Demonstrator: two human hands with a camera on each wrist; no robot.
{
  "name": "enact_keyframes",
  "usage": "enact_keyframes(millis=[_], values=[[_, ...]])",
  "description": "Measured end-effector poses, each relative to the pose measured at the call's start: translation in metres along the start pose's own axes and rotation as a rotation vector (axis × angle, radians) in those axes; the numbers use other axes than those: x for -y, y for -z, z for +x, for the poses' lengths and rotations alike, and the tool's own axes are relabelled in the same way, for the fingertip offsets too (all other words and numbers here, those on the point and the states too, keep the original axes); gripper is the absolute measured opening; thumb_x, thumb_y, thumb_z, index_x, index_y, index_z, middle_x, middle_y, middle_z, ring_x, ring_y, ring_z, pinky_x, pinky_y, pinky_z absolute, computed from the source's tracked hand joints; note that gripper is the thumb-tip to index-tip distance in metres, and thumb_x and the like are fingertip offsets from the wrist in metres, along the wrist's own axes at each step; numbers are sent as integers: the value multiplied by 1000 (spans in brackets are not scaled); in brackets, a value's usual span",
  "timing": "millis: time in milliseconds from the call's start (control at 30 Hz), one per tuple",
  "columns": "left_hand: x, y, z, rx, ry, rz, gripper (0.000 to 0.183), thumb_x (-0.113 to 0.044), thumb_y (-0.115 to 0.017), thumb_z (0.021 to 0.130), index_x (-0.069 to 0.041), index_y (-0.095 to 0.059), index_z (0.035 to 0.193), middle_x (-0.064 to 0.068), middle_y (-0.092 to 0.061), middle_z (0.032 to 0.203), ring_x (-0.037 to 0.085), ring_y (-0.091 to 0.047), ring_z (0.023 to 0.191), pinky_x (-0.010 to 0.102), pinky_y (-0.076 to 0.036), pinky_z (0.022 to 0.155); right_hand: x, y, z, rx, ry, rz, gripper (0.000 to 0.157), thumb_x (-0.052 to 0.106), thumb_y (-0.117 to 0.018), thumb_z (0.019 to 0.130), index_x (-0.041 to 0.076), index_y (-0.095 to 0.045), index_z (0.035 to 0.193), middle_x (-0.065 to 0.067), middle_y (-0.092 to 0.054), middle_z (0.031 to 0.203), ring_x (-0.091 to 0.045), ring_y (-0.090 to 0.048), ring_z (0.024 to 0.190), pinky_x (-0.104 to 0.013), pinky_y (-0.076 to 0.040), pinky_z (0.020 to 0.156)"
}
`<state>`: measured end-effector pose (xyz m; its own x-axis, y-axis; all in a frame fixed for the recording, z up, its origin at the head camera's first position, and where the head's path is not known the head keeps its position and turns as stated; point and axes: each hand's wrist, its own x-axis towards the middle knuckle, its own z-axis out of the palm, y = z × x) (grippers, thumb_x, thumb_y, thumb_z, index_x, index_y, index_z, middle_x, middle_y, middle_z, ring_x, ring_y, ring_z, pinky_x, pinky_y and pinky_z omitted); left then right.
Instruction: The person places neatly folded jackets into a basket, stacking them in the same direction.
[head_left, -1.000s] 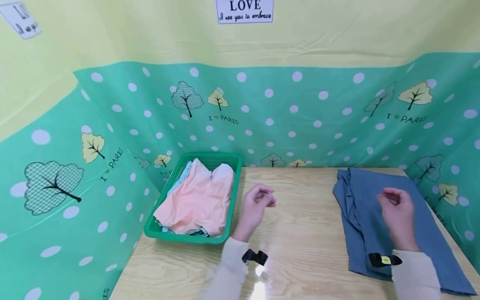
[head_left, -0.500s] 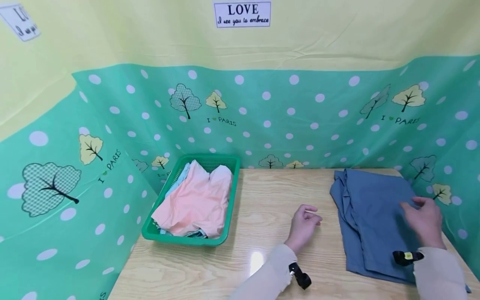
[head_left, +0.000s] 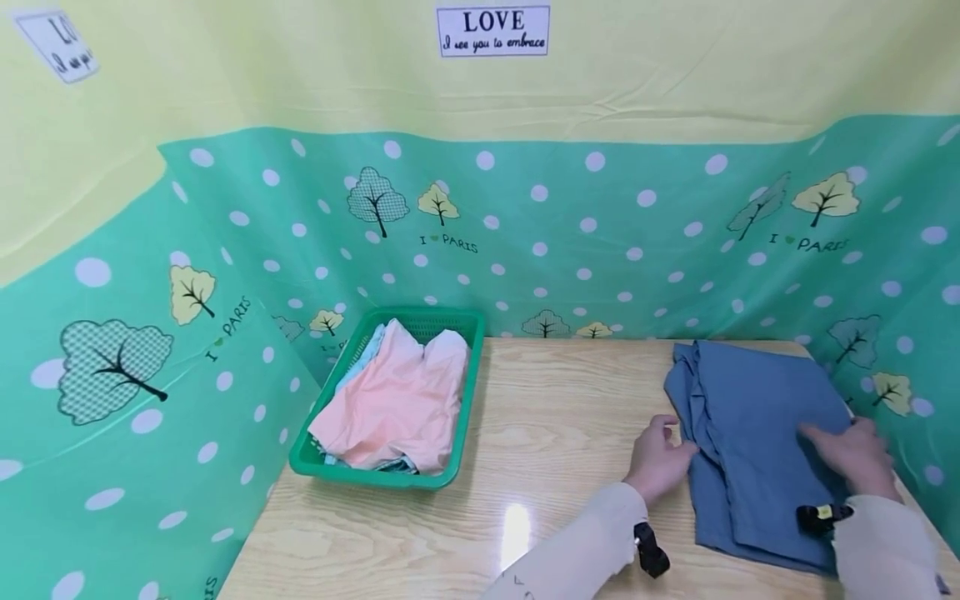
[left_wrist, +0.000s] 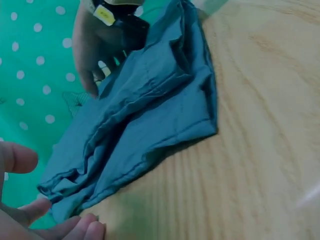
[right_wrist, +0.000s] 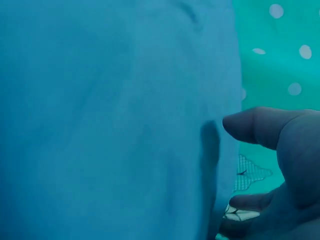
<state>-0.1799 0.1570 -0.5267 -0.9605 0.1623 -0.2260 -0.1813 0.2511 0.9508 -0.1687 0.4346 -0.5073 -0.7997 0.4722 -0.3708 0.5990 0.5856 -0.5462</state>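
A folded blue cloth (head_left: 757,425) lies on the right side of the wooden table (head_left: 555,400). My left hand (head_left: 670,446) sits at its left edge with relaxed fingers touching the fabric. In the left wrist view, the left hand's fingertips (left_wrist: 75,231) lie by the blue cloth's (left_wrist: 150,115) near corner, thumb apart above it. My right hand (head_left: 840,442) rests on the cloth's right edge, fingers spread. In the right wrist view, the blue cloth (right_wrist: 115,120) fills the frame and the right hand's thumb (right_wrist: 260,127) hovers at its border.
A green plastic basket (head_left: 360,475) stands at the table's back left, holding a peach garment (head_left: 390,400) over other pale clothes. A green polka-dot backdrop (head_left: 540,233) walls the table on three sides, close to the cloth's right edge.
Both hands came down from the air. The left hand travelled right across the table to the cloth's left edge. The right hand moved right and settled on the cloth's right edge.
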Motion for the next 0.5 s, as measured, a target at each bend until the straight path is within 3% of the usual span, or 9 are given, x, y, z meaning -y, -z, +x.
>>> enact_keyframes(millis=[133, 267, 500], values=[[-6, 0, 6, 30, 37, 23, 48, -23, -71, 89, -24, -60, 136, 3, -65, 131, 11, -61, 108, 29, -51, 87, -3, -4, 2, 6, 29, -25, 103, 46, -49, 101, -22, 11, 150, -54, -6, 149, -71, -19, 133, -74, -33, 106], [-11, 3, 11, 40, 93, -32, 52, -22, -70, 90, -20, -57, 141, 4, -63, 135, 19, -60, 121, 35, -52, 95, -3, -9, 5, 7, 66, -25, 101, 42, -52, 101, -21, 8, 152, -52, -7, 151, -70, -20, 135, -74, -32, 107], [-13, 5, 15, 40, 125, -66, 55, -21, -72, 91, -17, -54, 143, 3, -65, 129, 18, -62, 115, 37, -53, 94, -1, -13, 10, 37, 79, 58, 103, 42, -58, 99, -22, 4, 152, -51, -10, 152, -68, -23, 135, -72, -34, 108]])
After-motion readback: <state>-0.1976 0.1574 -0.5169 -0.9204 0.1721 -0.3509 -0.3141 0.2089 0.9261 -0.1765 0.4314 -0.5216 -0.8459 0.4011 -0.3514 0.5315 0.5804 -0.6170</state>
